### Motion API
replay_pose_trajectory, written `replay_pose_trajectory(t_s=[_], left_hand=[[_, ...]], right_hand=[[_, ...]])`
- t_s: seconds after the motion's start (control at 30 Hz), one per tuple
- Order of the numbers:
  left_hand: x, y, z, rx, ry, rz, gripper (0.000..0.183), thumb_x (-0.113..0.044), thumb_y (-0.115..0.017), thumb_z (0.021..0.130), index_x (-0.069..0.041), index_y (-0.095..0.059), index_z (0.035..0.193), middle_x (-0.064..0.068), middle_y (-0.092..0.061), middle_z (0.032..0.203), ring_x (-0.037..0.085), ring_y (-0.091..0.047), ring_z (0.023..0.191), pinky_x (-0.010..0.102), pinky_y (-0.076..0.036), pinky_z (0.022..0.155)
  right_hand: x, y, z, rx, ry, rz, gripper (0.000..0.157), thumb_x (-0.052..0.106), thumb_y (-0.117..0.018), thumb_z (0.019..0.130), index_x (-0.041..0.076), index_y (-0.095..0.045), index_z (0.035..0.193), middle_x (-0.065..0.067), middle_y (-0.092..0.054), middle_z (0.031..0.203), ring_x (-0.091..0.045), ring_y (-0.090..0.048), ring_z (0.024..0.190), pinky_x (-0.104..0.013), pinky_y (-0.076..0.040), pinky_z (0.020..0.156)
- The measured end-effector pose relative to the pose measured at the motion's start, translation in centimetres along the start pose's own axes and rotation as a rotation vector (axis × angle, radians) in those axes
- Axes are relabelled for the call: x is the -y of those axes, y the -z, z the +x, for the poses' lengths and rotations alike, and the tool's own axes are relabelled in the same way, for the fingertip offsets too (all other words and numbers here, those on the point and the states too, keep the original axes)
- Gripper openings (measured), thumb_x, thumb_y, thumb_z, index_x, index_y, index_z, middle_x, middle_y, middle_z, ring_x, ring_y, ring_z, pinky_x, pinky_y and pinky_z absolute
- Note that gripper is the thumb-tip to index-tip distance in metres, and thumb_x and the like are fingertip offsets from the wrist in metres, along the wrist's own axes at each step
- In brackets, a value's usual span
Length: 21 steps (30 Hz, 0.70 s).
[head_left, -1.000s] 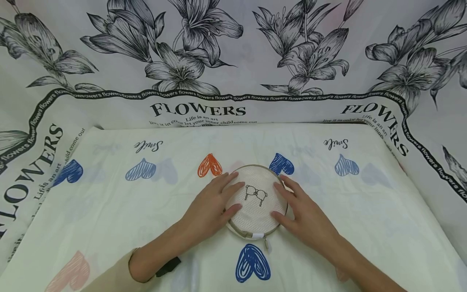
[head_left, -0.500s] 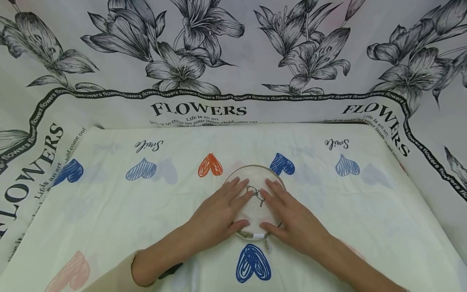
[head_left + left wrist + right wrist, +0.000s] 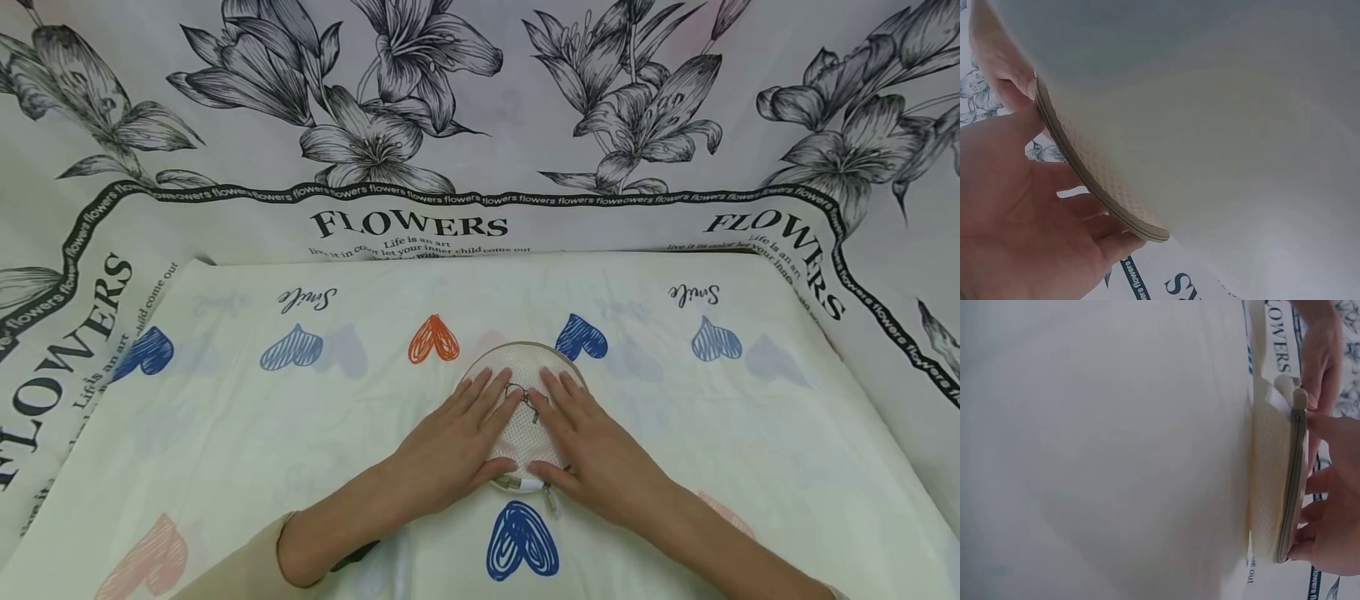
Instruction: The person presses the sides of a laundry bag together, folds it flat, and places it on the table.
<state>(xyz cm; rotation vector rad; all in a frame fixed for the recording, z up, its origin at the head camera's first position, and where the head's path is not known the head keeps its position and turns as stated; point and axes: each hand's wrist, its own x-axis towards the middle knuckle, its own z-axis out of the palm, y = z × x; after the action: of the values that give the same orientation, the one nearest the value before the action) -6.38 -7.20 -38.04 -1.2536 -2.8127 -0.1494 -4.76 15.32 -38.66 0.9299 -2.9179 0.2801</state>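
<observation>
A round white mesh laundry bag (image 3: pixel 525 437) lies in the middle of the table, with a dark line drawing on its top and a zip round its edge. My left hand (image 3: pixel 457 446) rests on the left half of that top, fingers straight and spread. On the right half lies my right hand (image 3: pixel 600 450), its fingers also straight. Between them the drawing is partly covered. The left wrist view shows the zip edge (image 3: pixel 1094 184) along the fingers. In the right wrist view the bag (image 3: pixel 1272 481) has thick mesh sides, and its zip pull (image 3: pixel 1299 399) is near the thumb.
A white cloth (image 3: pixel 300 442) printed with hearts covers the table. Behind it hangs a white curtain (image 3: pixel 517 108) with black flower prints and lettering. A blue printed heart (image 3: pixel 522 540) lies just in front of the bag, and a dark item (image 3: pixel 356 557) shows beside the left forearm.
Both hands have moved inward from the bag's sides onto its top, covering part of the drawing. Over the last half second they have shifted only slightly. The bag stays in place.
</observation>
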Motion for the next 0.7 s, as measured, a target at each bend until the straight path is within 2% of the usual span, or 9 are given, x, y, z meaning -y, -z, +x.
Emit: replay_pose_trajectory(t_s=[0.43,0.7], left_hand=[[0.07,-0.36,0.06,0.053,-0.007,0.040,0.080,-0.058,-0.040,0.088,-0.007,-0.017,0.146,0.015,-0.011,0.150,0.031,-0.008,0.137,0.042,-0.015,0.110],[-0.05,-0.64,0.26,0.052,-0.020,0.053,0.080,-0.056,-0.042,0.089,-0.004,-0.018,0.145,0.018,-0.012,0.149,0.033,-0.009,0.136,0.044,-0.016,0.109]], right_hand=[[-0.11,-0.74,0.04,0.015,0.039,-0.044,0.078,0.058,-0.042,0.088,0.009,-0.022,0.145,-0.013,-0.011,0.151,-0.032,-0.014,0.136,-0.044,-0.023,0.107],[-0.09,-0.80,0.03,0.029,0.049,-0.072,0.077,0.057,-0.041,0.089,0.006,-0.023,0.144,-0.015,-0.011,0.150,-0.032,-0.013,0.136,-0.044,-0.020,0.108]])
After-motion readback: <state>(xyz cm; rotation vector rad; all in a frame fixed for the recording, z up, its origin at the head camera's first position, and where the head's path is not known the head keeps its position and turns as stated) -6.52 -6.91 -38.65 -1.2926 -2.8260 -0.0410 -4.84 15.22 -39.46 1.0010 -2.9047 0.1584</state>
